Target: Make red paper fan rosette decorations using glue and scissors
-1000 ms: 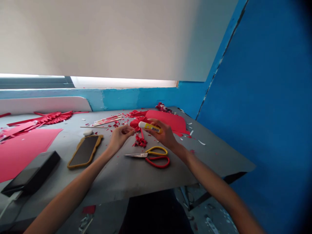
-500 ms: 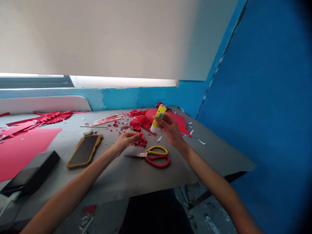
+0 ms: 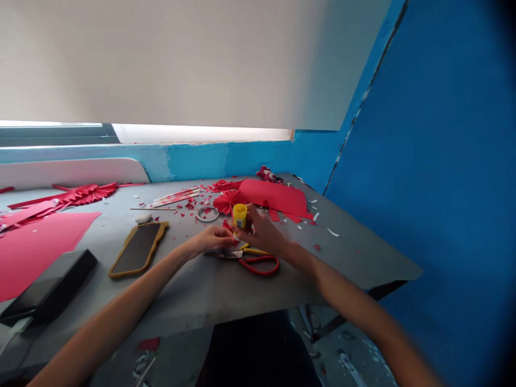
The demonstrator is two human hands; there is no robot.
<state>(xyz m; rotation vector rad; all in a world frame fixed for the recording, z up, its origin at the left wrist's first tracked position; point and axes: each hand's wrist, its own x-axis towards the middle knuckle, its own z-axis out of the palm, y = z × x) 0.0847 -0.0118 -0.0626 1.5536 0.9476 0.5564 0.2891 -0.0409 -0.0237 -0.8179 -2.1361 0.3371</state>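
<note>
My right hand (image 3: 264, 234) grips a yellow glue stick (image 3: 239, 216), held nearly upright with its lower end down at the fingertips of my left hand (image 3: 212, 240). The left fingers are pinched on a piece of red paper (image 3: 228, 224), mostly hidden by the hands and the glue stick. Just behind lies a pleated red paper fan (image 3: 229, 201). Under and in front of my hands rest scissors (image 3: 260, 264) with one red and one yellow handle; part of them is covered by my right hand.
A roll of tape (image 3: 207, 214), red paper scraps and a large red sheet (image 3: 278, 196) lie behind. To the left are a phone in a yellow case (image 3: 139, 250), a black box (image 3: 50, 285) with a cable, and pleated red paper (image 3: 92, 194). A blue wall (image 3: 427, 161) bounds the right.
My right hand has brought the glue stick down and left, to the left fingertips. My left hand has shifted slightly right. The scissors are now partly covered.
</note>
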